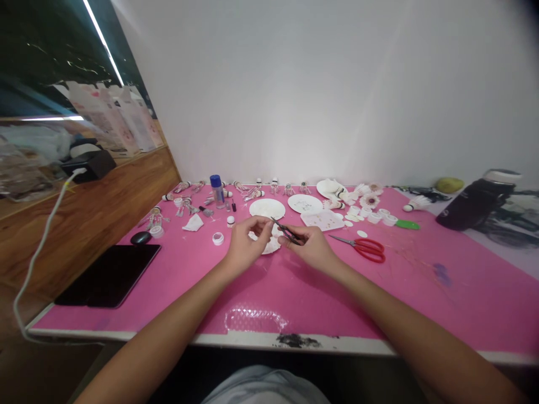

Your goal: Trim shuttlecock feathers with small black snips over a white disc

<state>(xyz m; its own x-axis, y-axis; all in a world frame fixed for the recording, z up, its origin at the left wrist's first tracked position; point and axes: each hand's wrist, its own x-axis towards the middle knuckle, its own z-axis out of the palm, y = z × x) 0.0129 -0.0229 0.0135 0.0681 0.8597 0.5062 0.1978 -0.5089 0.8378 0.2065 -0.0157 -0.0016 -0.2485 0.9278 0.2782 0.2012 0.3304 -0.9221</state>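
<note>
My right hand (308, 248) grips a pair of dark metal tweezers (287, 231) near their lower end, and their tips point up and left. My left hand (247, 246) is curled just beside those tips, with thumb and fingers close together. Whether it pinches something small is too hard to see. Under both hands lies a crumpled white piece (264, 247), perhaps feather or paper, partly hidden by my fingers. A round white plate (266, 209) sits just beyond them on the pink mat (370, 303).
Red-handled scissors (369, 249) lie to the right. Along the back stand a blue-capped bottle (217, 191), small white lids, a second plate (305, 203) and several shuttlecock-like craft pieces. A black tablet (107, 275) and a mouse (140, 238) lie to the left, with a wall behind.
</note>
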